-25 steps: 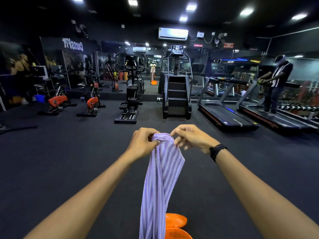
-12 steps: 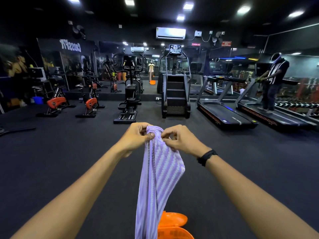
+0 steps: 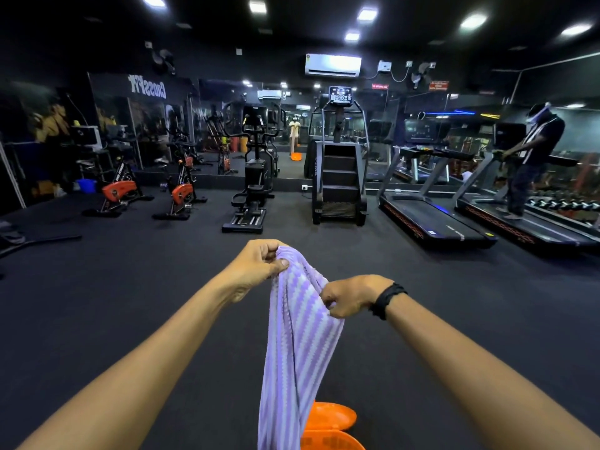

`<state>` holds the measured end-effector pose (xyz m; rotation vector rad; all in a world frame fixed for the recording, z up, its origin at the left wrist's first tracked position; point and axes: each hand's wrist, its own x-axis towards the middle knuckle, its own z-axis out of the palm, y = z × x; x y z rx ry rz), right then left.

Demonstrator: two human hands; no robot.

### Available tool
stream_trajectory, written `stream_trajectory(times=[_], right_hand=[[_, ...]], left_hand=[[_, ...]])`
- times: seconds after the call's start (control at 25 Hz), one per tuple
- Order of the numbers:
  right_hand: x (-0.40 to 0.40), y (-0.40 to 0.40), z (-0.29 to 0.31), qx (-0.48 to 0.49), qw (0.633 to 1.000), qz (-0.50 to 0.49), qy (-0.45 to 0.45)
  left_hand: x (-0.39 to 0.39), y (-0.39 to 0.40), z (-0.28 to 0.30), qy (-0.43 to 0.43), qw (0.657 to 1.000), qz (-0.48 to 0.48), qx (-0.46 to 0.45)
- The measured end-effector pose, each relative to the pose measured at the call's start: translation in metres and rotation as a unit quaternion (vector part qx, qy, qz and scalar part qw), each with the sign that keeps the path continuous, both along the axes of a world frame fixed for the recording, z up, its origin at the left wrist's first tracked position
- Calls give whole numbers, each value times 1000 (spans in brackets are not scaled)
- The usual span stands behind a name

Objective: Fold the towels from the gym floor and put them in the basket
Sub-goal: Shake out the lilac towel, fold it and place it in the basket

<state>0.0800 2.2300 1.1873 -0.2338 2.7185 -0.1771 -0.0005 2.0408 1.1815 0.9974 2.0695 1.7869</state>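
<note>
A purple and white striped towel hangs in front of me, down past the bottom edge of the view. My left hand pinches its top corner, held high. My right hand, with a black band on the wrist, grips the towel's right edge lower down. Below the towel on the black floor sits the orange basket, partly hidden by the cloth, with an orange lid-like piece just behind it.
Black gym floor spreads around me. Exercise bikes stand far left, an elliptical and a stair climber at centre, treadmills at right. A person stands on the far right treadmill. Mirrors line the back wall.
My right hand has slid down the towel's right edge, away from the left hand, which still holds the top. The towel has opened a little between them.
</note>
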Motion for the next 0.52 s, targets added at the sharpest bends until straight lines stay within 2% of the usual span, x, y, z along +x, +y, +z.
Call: stream_trajectory(times=[0.16,0.24,0.32,0.36,0.44,0.52], right_hand=[[8,-6,13,75,995,-39,-54],[10,-7,14,68,997,-30,-36],[12,3,10,-74,994,21,77],[13,12,7,-161,973,39,157],[13,29,4,-299,915,8,272],[16,35,6,-382,877,-15,292]], left_hand=[[-3,-6,-2,9,1000,1,-21],[-3,-6,-2,12,1000,6,-19],[-3,-7,-1,7,1000,18,-8],[-4,-9,1,4,1000,29,-1],[-7,-14,5,-6,998,54,13],[-9,-16,9,-22,997,71,21]])
